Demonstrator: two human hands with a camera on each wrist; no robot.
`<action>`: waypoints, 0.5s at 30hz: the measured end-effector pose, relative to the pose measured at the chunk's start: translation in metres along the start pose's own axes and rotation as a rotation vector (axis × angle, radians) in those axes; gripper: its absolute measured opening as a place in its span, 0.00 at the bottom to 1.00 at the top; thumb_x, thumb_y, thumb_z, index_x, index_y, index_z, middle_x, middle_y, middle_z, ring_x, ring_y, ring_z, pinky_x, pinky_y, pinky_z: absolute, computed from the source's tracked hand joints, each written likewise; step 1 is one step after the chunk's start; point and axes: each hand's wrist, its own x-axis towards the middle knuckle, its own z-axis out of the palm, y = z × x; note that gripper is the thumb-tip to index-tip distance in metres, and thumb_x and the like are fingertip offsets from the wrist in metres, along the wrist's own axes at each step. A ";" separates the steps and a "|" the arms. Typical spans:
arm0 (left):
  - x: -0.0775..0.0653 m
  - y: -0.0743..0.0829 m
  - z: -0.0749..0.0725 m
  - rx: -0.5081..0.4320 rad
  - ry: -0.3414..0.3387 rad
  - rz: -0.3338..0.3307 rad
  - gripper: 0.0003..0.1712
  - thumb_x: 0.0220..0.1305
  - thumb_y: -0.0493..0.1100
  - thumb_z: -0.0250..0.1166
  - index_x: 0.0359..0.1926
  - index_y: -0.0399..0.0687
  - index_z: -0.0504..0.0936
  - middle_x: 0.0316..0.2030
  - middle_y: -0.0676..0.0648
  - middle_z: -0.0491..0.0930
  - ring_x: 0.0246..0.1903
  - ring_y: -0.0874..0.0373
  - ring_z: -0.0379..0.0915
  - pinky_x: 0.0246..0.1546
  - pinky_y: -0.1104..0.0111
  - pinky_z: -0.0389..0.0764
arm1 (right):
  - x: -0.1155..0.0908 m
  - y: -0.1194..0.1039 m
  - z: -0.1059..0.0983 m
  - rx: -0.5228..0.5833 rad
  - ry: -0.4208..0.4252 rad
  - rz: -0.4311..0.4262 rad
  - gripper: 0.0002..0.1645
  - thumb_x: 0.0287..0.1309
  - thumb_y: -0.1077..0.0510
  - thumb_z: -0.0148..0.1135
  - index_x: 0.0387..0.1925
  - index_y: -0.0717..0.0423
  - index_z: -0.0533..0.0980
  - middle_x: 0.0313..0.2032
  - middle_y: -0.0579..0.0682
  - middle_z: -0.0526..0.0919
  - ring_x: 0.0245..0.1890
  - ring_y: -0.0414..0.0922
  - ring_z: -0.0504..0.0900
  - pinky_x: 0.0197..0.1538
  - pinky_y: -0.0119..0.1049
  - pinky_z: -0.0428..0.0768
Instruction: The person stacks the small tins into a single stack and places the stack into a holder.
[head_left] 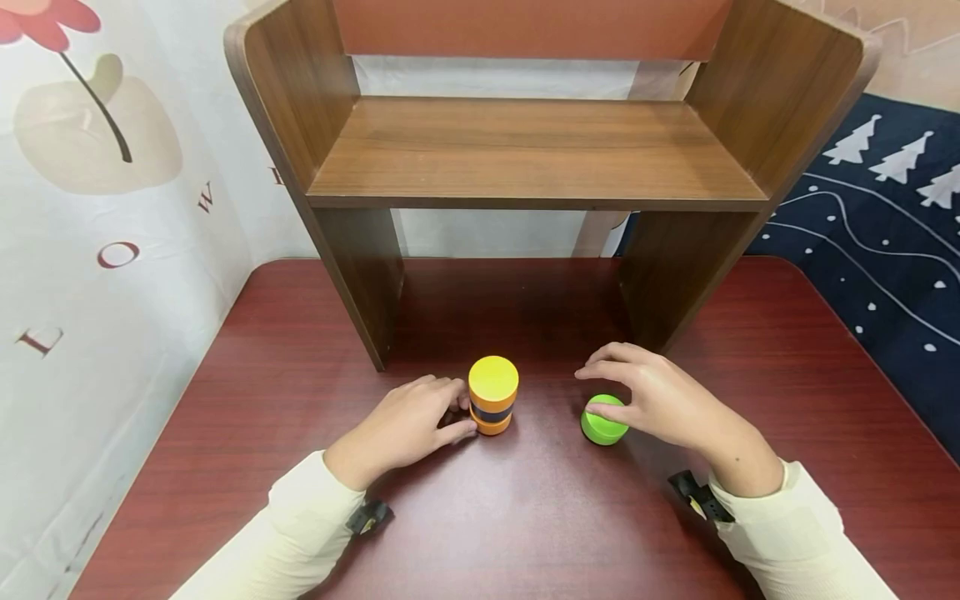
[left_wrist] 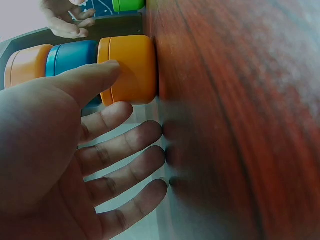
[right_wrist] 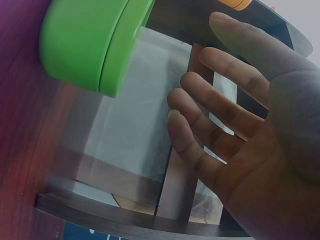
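My left grip [head_left: 408, 425], spread, empty: stacked jars [head_left: 492, 398] just beside. My right grip [head_left: 656, 398], likewise: green jar [head_left: 602, 432] near the thumb. Step, judged: positioning. Next move probably requires curling fingers inward.

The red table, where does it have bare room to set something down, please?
The table is bare between left sleeve and right sleeve, and beneath the shelf. It's crowded where the left hand flanks the yellow-topped stack and the right hand overhangs the green container.

The green container [head_left: 602, 431] and container stack [head_left: 492, 393] are smooth, probably plastic; the tabletop [head_left: 525, 525] is glossy and wood-grained.
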 end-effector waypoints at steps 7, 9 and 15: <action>0.000 0.000 0.000 -0.003 0.001 0.001 0.16 0.60 0.59 0.70 0.39 0.58 0.77 0.31 0.60 0.76 0.35 0.63 0.71 0.37 0.64 0.76 | 0.000 0.001 0.001 0.046 -0.049 0.053 0.21 0.47 0.57 0.78 0.45 0.50 0.84 0.42 0.45 0.81 0.40 0.42 0.81 0.42 0.37 0.81; 0.000 0.000 0.000 -0.003 0.000 0.000 0.16 0.60 0.59 0.70 0.39 0.58 0.77 0.32 0.60 0.77 0.35 0.63 0.72 0.37 0.64 0.76 | 0.000 0.002 0.002 0.057 -0.071 0.069 0.21 0.47 0.57 0.78 0.46 0.51 0.83 0.42 0.46 0.81 0.39 0.42 0.81 0.41 0.36 0.80; 0.000 0.000 -0.001 0.002 -0.005 -0.002 0.16 0.61 0.59 0.70 0.39 0.58 0.77 0.32 0.61 0.76 0.35 0.64 0.71 0.38 0.64 0.76 | -0.001 0.003 0.003 0.049 -0.120 0.086 0.22 0.47 0.55 0.78 0.46 0.51 0.84 0.44 0.46 0.81 0.42 0.43 0.82 0.44 0.37 0.81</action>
